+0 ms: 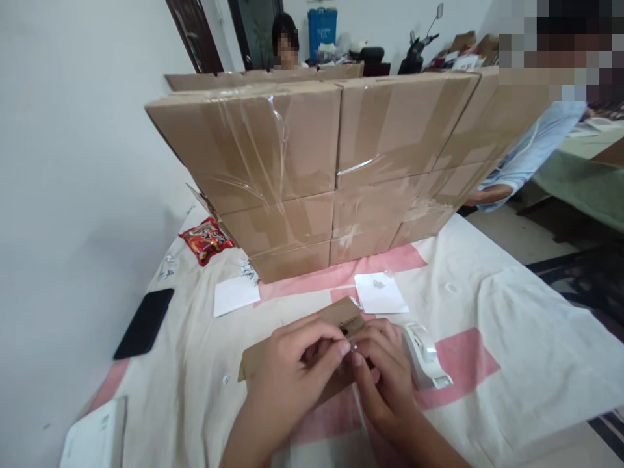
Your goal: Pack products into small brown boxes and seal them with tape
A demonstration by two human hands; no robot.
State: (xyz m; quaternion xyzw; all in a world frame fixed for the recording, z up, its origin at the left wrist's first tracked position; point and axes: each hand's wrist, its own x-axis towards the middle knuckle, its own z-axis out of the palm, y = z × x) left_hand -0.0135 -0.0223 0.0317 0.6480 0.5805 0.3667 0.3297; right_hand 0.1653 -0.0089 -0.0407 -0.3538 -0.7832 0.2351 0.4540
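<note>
My left hand [295, 367] is closed in a pinch, thumb against forefinger. Its fingertips meet those of my right hand [387, 367], also pinched. A tiny pale speck shows between them, too small to name. Beneath both hands lies a flat piece of brown cardboard [258, 361] with dark print near its upper right corner, partly hidden by my fingers. Close beside my right hand is a white tape dispenser [423, 357]. Two white sheets of paper, one at left [236, 296] and one at right [380, 294], lie beyond the cardboard; the right one has small bits on it.
A wall of taped cardboard boxes [287, 149] stands across the table's far side. At left are a red snack packet [205, 240], a black phone [145, 324] and a white device [95, 435]. One person sits behind the boxes; another, in a light blue sleeve [529, 156], is at right.
</note>
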